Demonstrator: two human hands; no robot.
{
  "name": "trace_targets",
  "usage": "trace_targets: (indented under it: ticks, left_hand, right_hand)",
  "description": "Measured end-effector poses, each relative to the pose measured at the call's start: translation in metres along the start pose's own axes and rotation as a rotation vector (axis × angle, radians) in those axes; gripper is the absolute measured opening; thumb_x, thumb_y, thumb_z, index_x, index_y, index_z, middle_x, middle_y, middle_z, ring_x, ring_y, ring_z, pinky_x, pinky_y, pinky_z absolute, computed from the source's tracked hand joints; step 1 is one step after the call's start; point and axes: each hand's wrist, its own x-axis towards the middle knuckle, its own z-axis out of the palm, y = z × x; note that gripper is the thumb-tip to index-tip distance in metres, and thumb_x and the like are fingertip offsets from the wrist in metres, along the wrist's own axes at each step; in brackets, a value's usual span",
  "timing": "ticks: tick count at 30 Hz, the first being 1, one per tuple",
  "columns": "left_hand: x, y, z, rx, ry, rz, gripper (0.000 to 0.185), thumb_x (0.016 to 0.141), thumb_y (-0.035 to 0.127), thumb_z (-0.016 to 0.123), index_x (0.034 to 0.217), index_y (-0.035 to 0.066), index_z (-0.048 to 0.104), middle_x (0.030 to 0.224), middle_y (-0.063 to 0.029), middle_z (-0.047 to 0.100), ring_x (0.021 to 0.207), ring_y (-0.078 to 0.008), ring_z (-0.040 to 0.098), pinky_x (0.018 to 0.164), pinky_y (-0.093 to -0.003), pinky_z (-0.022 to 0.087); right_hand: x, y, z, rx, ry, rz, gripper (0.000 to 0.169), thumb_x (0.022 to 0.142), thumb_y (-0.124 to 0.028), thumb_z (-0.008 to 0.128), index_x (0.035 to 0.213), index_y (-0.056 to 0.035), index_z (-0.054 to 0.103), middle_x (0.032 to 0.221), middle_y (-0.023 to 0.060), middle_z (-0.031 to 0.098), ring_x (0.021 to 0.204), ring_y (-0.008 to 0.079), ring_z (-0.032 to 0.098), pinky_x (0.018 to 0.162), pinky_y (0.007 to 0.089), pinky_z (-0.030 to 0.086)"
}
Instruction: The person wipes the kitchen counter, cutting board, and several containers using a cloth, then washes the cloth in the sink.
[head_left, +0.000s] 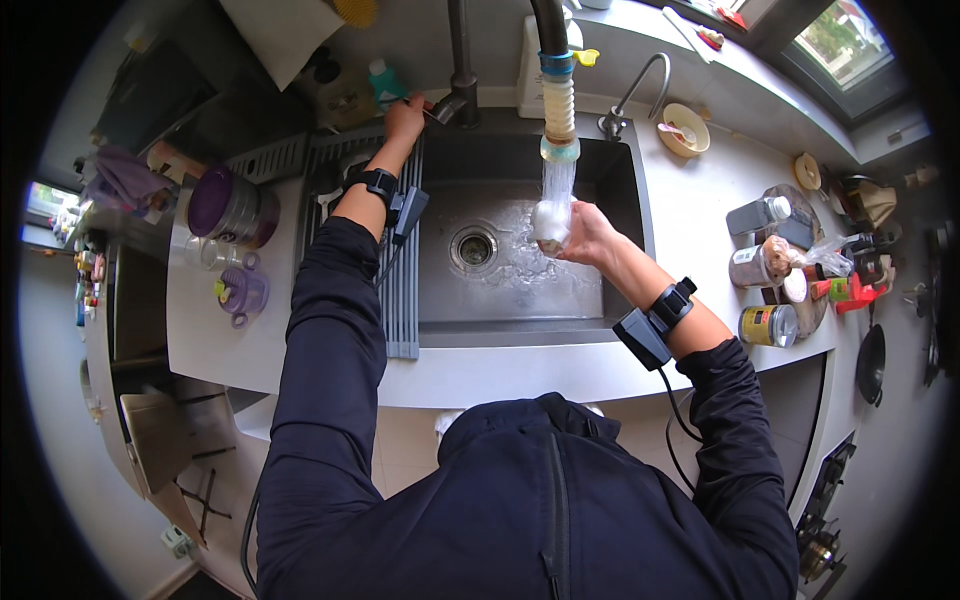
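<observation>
My left hand (405, 118) reaches to the back of the sink, its fingers on the thin lever of the dark grey faucet (463, 94). Water (559, 180) runs from the ribbed spout extension (559, 112) in a wide stream. Directly under it, my right hand (589, 232) holds a small rounded white item (551, 223); the water blurs it, so its exact kind is unclear. Below the hands lies the steel sink basin (517, 300), wet around the drain (474, 250). A turquoise bottle (386, 84) stands just behind my left hand.
A roll-up drying rack (403, 330) covers the sink's left side. On the left counter are a purple-lidded container (225, 206) and a purple cup (245, 290). At right stand a small tap (619, 112), a cream bowl (684, 129) and several jars, one yellow-labelled (766, 325).
</observation>
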Motion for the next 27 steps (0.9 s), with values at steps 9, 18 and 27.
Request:
trace_targets:
  ticks: [9, 18, 27]
  left_hand:
    - [0.024, -0.015, 0.010, -0.389, -0.042, -0.357, 0.042, 0.086, 0.037, 0.036, 0.081, -0.002, 0.052, 0.080, -0.0138, 0.056, 0.071, -0.0256, 0.057, 0.064, -0.0363, 0.052]
    - [-0.108, 0.019, 0.073, -0.290, -0.377, -0.632, 0.062, 0.075, 0.049, 0.048, 0.115, 0.003, 0.038, 0.104, -0.0121, 0.045, 0.096, -0.0233, 0.043, 0.083, -0.0427, 0.037]
    - [-0.195, 0.046, 0.126, -0.947, -0.724, -0.735, 0.036, 0.082, 0.041, 0.040, 0.103, 0.012, 0.047, 0.094, -0.0078, 0.054, 0.084, -0.0216, 0.055, 0.071, -0.0411, 0.046]
  right_hand:
    - [0.001, -0.002, 0.002, 0.049, -0.067, 0.006, 0.026, 0.084, -0.025, 0.026, 0.097, -0.0122, 0.044, 0.088, 0.0049, 0.051, 0.079, 0.0213, 0.051, 0.065, 0.0416, 0.044]
    - [0.007, 0.002, -0.002, -0.044, -0.020, -0.159, 0.024, 0.085, -0.022, 0.039, 0.102, -0.0080, 0.046, 0.093, 0.0101, 0.054, 0.081, 0.0264, 0.054, 0.063, 0.0408, 0.045]
    - [-0.023, 0.010, -0.007, -0.244, 0.113, -0.336, 0.035, 0.081, -0.025, 0.037, 0.112, -0.0082, 0.038, 0.107, 0.0129, 0.046, 0.100, 0.0268, 0.046, 0.077, 0.0481, 0.037]
